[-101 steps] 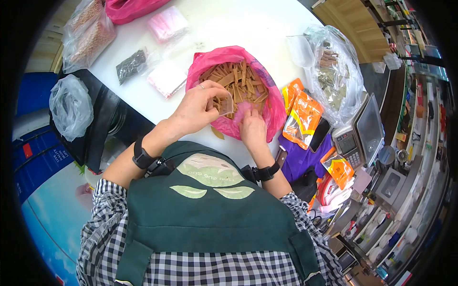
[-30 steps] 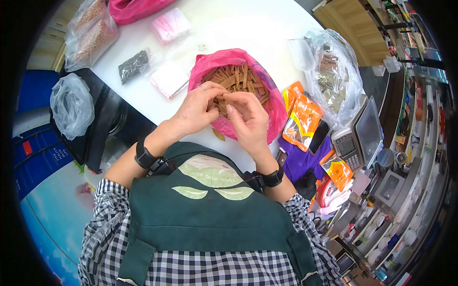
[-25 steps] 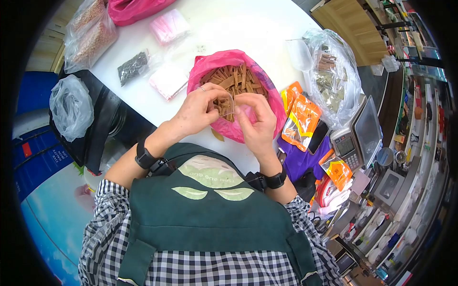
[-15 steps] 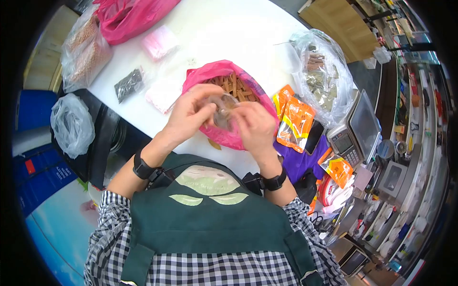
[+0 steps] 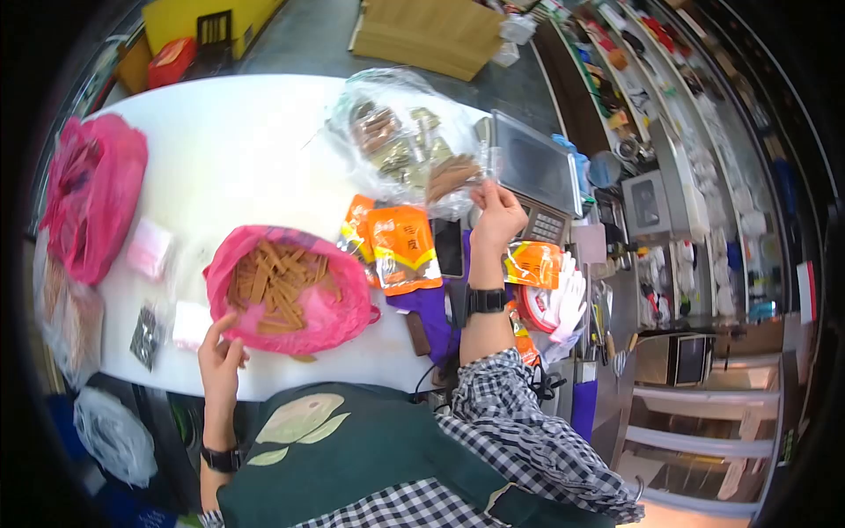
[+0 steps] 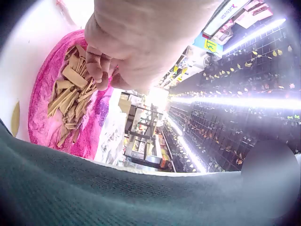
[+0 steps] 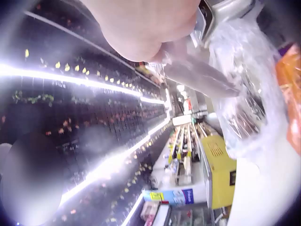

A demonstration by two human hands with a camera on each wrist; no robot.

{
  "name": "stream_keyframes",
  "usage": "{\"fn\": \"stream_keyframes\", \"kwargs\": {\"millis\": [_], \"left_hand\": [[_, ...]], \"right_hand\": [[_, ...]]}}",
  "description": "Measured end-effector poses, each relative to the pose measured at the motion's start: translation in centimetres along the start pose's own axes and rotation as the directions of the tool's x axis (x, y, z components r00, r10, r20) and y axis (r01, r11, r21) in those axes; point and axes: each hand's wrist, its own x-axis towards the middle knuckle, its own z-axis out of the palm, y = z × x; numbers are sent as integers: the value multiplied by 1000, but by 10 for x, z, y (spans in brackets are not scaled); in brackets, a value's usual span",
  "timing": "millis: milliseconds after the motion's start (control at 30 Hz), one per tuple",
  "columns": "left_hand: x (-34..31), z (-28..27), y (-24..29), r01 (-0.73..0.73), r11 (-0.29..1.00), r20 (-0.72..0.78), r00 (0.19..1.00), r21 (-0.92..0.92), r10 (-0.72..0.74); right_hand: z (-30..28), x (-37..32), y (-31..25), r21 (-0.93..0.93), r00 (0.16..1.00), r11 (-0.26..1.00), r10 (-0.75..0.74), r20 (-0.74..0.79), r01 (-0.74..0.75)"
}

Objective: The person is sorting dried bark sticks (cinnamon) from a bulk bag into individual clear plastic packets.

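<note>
My right hand (image 5: 497,211) pinches a small clear packet of brown sticks (image 5: 451,176) and holds it up beside the digital scale (image 5: 537,167). The right wrist view shows the same packet (image 7: 202,77) under the hand (image 7: 146,28). My left hand (image 5: 220,352) rests on the white table (image 5: 229,158) at the near rim of the pink bag (image 5: 343,308), fingers loosely bent and holding nothing. That bag is full of flat brown sticks (image 5: 273,282). In the left wrist view the hand (image 6: 101,66) hangs just over the sticks (image 6: 70,94).
A large clear bag of dried goods (image 5: 387,141) lies behind the packet. Orange pouches (image 5: 405,251) and a dark phone (image 5: 449,248) sit between the pink bag and the scale. A second pink bag (image 5: 92,194) and small packets lie at the table's left.
Both hands held the small packet over the pink bag. The right hand has carried it right, up beside the scale; the left hand let go and dropped to the table edge. The view swung right.
</note>
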Motion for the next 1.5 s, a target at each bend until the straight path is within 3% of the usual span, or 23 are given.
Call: {"fn": "stream_keyframes", "kwargs": {"millis": [33, 67, 133, 300, 367, 433, 533, 633, 667, 700, 867, 1000, 1233, 1500], "left_hand": [[0, -1, -1, -21, 1000, -15, 1000, -6, 20], [-1, -3, -2, -40, 999, -34, 999, -12, 40], [0, -4, -3, -44, 999, -23, 999, -16, 43], [2, -3, -1, -34, 999, -16, 999, -6, 34], [2, -1, 0, -38, 999, -15, 999, 1, 38], [3, -2, -1, -22, 1000, -10, 1000, -8, 22], [4, -3, -2, -23, 1000, -10, 1000, 13, 23], [6, -1, -7, -6, 1000, -12, 1000, 4, 6], [7, 0, -10, -10, 1000, -8, 1000, 4, 10], [7, 1, -10, -16, 1000, -7, 1000, 2, 16], [8, 10, 4, -3, 999, 39, 999, 38, 1], [9, 10, 5, -5, 999, 55, 998, 45, 2], [7, 10, -1, 19, 998, 64, 998, 59, -23], [6, 7, -6, 33, 997, 55, 998, 74, -37]], "right_hand": [[-7, 17, 2, 16, 994, 1000, -16, -111, 18], [-13, 33, 5, 22, 992, 999, -31, -126, 34], [-22, 63, 14, 174, 926, 983, 7, -378, 63], [-31, 113, 54, 317, 868, 945, 86, -489, 85], [-35, 126, 66, 432, 825, 902, 232, -515, 16], [-46, 137, 85, 447, 859, 894, 218, -463, 14], [-49, 126, 91, 323, 966, 946, 80, -245, 4], [-34, 88, 69, 399, 921, 917, 134, -366, 25], [-35, 76, 82, 237, 940, 970, 34, -339, 50], [-33, 61, 84, 234, 937, 971, 38, -348, 47], [-16, -11, 97, 90, 979, 989, 130, -160, -117], [3, -45, 100, 75, 984, 986, 157, -89, -150], [20, -68, 90, 42, 977, 976, 214, 13, -214], [22, -68, 91, 33, 982, 982, 186, 33, -187]]}}
